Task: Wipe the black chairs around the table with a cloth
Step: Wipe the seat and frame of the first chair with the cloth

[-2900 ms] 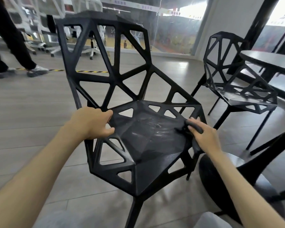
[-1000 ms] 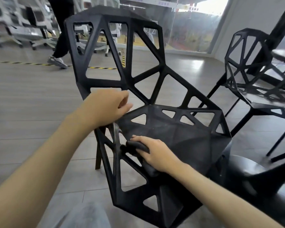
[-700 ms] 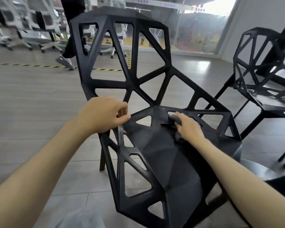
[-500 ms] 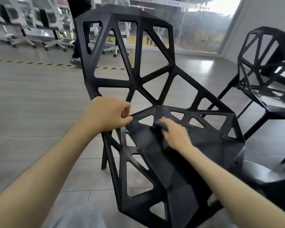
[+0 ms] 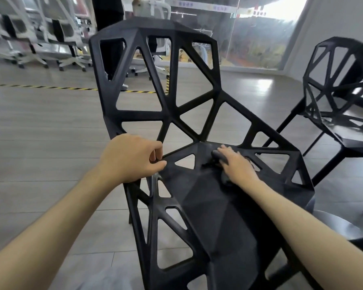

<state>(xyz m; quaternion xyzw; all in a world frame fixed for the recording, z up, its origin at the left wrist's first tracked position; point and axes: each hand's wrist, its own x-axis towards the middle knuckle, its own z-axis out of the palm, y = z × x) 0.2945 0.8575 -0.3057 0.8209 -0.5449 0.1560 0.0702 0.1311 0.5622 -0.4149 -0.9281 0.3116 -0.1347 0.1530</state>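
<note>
Filling the middle of the scene, the black chair (image 5: 208,206) faces near. A dark cloth (image 5: 219,156) lies at the far end of its seat under the right hand (image 5: 237,167), whose fingers curl over it. The left hand (image 5: 130,160) grips the seat's left edge, fingers curled. A second black chair (image 5: 342,101) stands far right.

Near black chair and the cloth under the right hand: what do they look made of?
Near black chair: looks like moulded plastic or coated metal, matt black; one-piece faceted seat, rounded triangular cut-outs, dull sheen. The look leaves it open.
Cloth: seems a soft dark fabric, bunched and folded under the right hand; weave too small to tell.
</note>
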